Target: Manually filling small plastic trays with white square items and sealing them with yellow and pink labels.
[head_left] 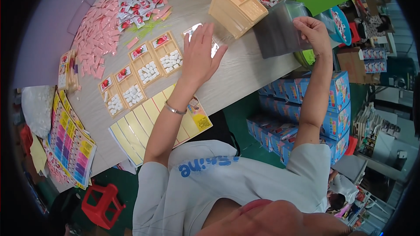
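My left hand [199, 57], fingers stretched out, lies flat over a shiny clear plastic piece [215, 49] on the table; most of what is beneath it is hidden. To the right, my right hand [313, 34] pinches the upper right edge of a stack of dark, see-through plastic sheets [280, 30]. Left of my left hand stand several beige compartment trays [145, 66] in a row. They hold small white pieces [170, 61] in the larger compartments and strawberry-printed sachets [139, 51] in the smaller ones.
A stack of beige trays [236, 11] stands at the back. Pink packets [94, 35] and strawberry sachets [135, 12] are heaped at the left. Yellow-striped printed sheets [144, 120] lie along the near edge. Blue boxes [302, 109] and a red stool [103, 205] are below table height.
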Tool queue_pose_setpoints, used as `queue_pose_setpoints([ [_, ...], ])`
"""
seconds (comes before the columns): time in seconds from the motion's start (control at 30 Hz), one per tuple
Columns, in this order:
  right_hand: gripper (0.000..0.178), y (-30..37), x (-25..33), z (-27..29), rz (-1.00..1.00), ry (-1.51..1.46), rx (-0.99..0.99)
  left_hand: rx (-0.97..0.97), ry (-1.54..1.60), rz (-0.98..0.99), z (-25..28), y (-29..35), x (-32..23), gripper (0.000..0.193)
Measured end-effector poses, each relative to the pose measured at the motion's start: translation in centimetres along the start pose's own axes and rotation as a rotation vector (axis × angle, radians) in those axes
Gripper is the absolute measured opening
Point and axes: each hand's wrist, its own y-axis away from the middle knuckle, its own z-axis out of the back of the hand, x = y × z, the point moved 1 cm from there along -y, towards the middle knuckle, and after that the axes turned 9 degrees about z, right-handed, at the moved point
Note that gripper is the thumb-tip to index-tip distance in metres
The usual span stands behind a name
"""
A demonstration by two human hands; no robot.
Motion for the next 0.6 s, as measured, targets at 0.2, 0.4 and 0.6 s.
queue_pose_setpoints([
  [0.2, 0.019, 0.5, -0.3, -1.5, -0.024, -0.029, 0.002, 0.070, 0.385, 0.319, 7.3, 3.9, 1.0, 0.053],
  [0.4, 0.021, 1.5, 0.5, -3.2, 0.074, 0.231, 0.073, 0.053, 0.403, 0.397, 11.0, 9.7, 3.8, 0.048],
  [0.6, 0.028, 5.0, 5.1, -5.9, 0.405, 1.340, -0.204, 0.032, 0.502, 0.444, 11.5, 15.6, 7.3, 0.030],
])
